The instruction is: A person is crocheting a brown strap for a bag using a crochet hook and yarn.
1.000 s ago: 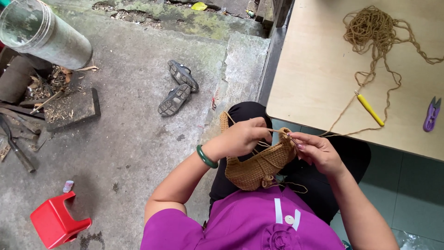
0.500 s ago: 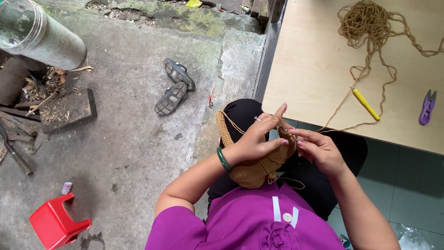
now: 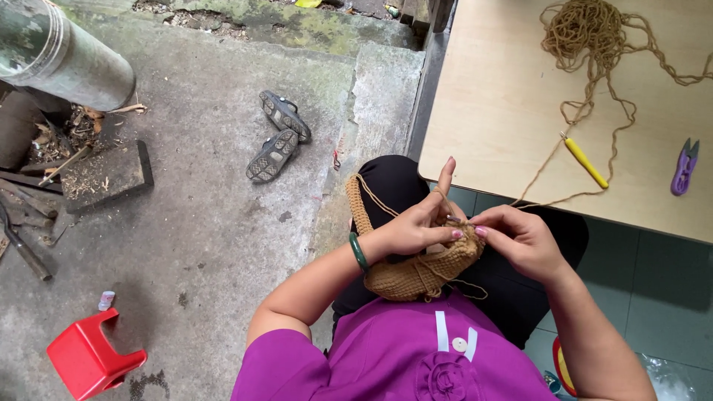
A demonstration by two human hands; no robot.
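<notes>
Beside the pale wooden table (image 3: 505, 111), on its left, lies a stained concrete floor (image 3: 208, 223), mossy along the far edge; under the table's near edge the floor is grey-green tile. On the concrete, well apart from the table, lie a pair of dark sandals (image 3: 276, 137) soles up, a grey metal cylinder (image 3: 59, 56) at far left, wood scraps and a red plastic stool (image 3: 89, 358). On the table rest a loose heap of tan yarn (image 3: 587, 33), a yellow-handled crochet hook (image 3: 585, 161) and small purple snips (image 3: 683, 167) near the right edge.

The crocheted piece (image 3: 416, 271) is tan, close-stitched, a curved band, held over the person's lap just below the table's near edge. One strand runs from it up to the heap.

The left hand (image 3: 416, 226), with a green bangle at the wrist, pinches the piece at its upper edge, index finger raised with yarn across it. The right hand (image 3: 520, 238) is closed on the same edge, fingertips touching the left's.
</notes>
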